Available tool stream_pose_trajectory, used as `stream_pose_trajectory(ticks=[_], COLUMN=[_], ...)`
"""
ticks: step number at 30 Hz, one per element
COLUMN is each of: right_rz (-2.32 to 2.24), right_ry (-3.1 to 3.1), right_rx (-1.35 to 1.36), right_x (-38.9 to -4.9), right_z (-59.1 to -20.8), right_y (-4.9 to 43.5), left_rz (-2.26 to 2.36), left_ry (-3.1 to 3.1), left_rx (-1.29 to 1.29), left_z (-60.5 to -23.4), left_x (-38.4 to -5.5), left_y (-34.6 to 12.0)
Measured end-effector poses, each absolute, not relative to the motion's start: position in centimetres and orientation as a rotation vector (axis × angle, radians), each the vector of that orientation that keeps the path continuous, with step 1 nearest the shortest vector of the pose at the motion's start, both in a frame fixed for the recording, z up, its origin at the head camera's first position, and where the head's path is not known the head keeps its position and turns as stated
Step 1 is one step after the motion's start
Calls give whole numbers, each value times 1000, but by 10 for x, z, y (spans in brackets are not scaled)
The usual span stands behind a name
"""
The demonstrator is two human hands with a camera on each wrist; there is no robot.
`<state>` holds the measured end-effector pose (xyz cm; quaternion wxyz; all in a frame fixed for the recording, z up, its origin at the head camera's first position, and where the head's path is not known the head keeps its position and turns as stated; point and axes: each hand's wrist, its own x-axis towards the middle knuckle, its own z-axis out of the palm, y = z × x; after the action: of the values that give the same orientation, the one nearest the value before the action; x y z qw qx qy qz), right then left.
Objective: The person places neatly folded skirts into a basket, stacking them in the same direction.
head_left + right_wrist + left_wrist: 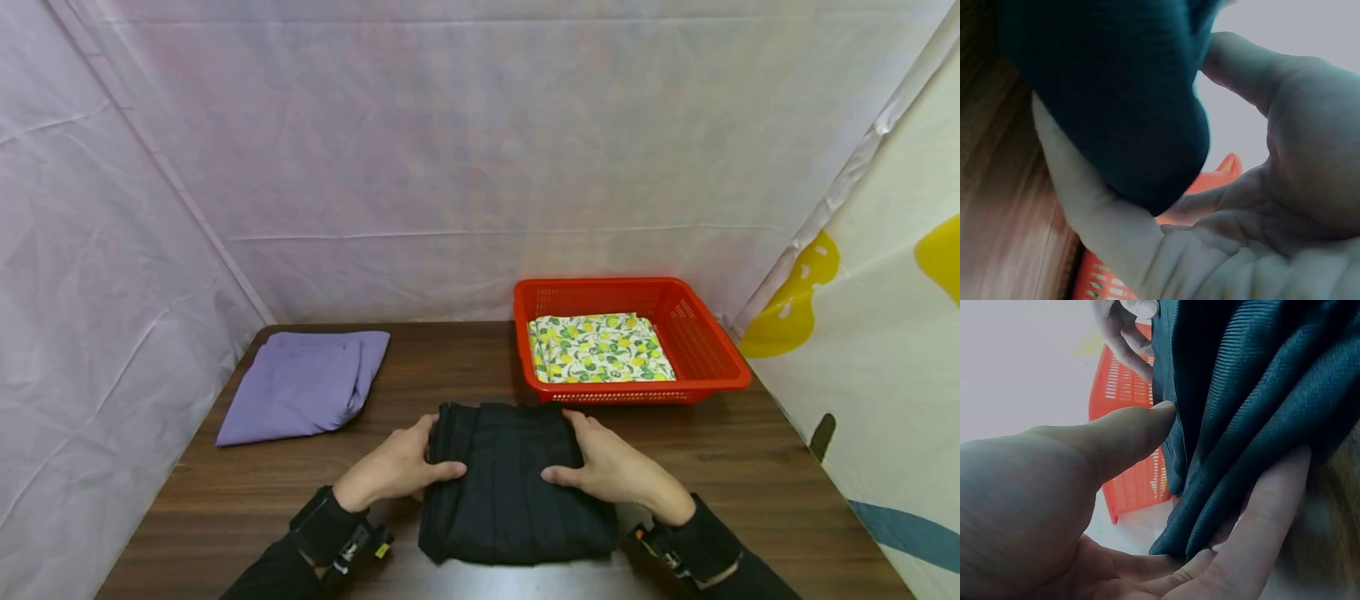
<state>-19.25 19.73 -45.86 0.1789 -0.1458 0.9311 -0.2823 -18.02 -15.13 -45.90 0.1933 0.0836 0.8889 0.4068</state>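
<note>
A folded black pleated skirt is between my two hands at the front of the table. My left hand grips its left side, thumb on the top face. In the left wrist view, the fingers of that hand reach under the stacked layers of dark cloth. On the opposite side my right hand holds the skirt, its thumb also lying on top. The right wrist view has one finger running beneath the rounded fold, between cloth and wooden tabletop.
A red plastic basket stands at the back right, holding a folded lemon-print cloth. At the back left of the wooden table lies a folded purple cloth. White fabric walls surround the back and sides.
</note>
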Motion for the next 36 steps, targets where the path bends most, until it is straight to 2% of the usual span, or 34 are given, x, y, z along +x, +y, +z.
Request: stream_pose_trajectory(ticks=[8,21,36], right_rz=[-878,-969,-954], right_ry=[2607,2539,2551], right_rx=[-437,-691,-746], right_x=[-193,-191,-184], right_z=[-462,-467,-465], right_y=[195,193,182], left_rz=[1078,1086,1128], left_ry=[2573,2564,2567], left_rx=[284,382,385], left_z=[-461,-464,-460], left_x=[-179,-179,-175], left_y=[-144,-137,-137])
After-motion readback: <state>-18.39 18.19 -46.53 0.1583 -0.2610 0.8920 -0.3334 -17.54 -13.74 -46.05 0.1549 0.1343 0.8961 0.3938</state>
